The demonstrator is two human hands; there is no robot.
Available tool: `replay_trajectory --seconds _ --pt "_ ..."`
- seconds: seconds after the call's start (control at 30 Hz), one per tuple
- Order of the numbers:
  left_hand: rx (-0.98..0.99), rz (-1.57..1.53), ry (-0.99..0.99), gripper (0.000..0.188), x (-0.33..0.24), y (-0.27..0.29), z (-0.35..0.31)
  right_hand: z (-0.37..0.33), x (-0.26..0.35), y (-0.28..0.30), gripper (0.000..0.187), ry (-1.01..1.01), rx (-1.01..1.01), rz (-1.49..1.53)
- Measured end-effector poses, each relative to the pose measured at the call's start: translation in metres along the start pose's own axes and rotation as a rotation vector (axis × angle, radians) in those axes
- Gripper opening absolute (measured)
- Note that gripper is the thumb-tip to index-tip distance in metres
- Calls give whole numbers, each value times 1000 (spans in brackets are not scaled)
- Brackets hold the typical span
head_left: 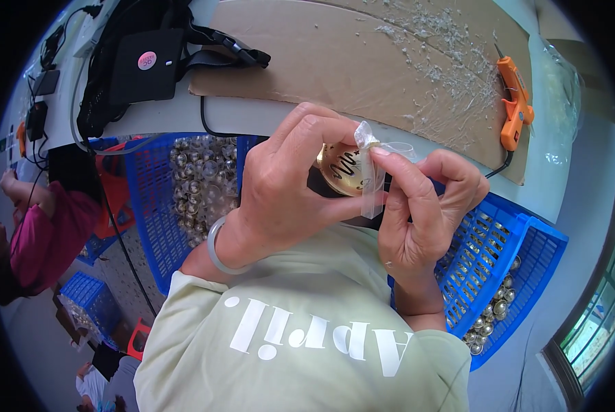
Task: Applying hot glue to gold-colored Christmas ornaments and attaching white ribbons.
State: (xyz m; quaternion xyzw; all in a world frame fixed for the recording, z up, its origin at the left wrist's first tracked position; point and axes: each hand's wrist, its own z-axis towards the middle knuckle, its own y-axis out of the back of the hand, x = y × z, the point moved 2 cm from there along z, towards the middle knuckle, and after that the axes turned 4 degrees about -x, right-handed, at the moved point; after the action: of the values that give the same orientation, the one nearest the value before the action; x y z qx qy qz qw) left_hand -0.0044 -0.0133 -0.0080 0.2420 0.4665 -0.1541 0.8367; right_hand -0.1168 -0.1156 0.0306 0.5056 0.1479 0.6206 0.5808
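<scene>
My left hand (280,168), with a pale bangle (218,246) on its wrist, is closed around a shiny gold ball ornament (339,170) with dark markings. A sheer whitish ribbon (372,184) sits at the ball's right side, its upper end bunched by my left fingertips and its tail hanging down. From the same spot a thin clear loop (400,148) sticks out to the right. My right hand (420,209) presses its index fingertip on the ribbon's gathered part. Its other fingers are curled, and whether they grip anything is hidden.
A cardboard sheet (300,58) strewn with glue strands (451,62) covers the table ahead. On its right lies an orange glue gun (513,103); a black bag (149,65) lies left. Blue baskets of ornaments stand left (153,213) and right (489,264). Another person (53,230) sits far left.
</scene>
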Motion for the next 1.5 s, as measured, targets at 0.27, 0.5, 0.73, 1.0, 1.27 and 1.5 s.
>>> replay_trajectory --seconds 0.27,0.5,0.73,1.0,1.27,1.5 --pt "33 -22 55 50 -1 6 -3 -1 -5 7 27 -35 -34 113" --pt "133 -118 183 57 8 42 -20 -20 -56 61 36 -335 -542 329" --pt "207 -232 635 55 77 143 -98 -94 -194 190 38 -577 -795 35" --pt "126 65 1141 52 223 269 -262 -244 -380 241 42 -1221 -347 -274" --pt "367 541 1190 54 229 266 -276 -295 -517 205 53 -997 98 -625" --pt "522 206 1194 33 125 178 -138 -251 -511 176 74 -927 206 -940"
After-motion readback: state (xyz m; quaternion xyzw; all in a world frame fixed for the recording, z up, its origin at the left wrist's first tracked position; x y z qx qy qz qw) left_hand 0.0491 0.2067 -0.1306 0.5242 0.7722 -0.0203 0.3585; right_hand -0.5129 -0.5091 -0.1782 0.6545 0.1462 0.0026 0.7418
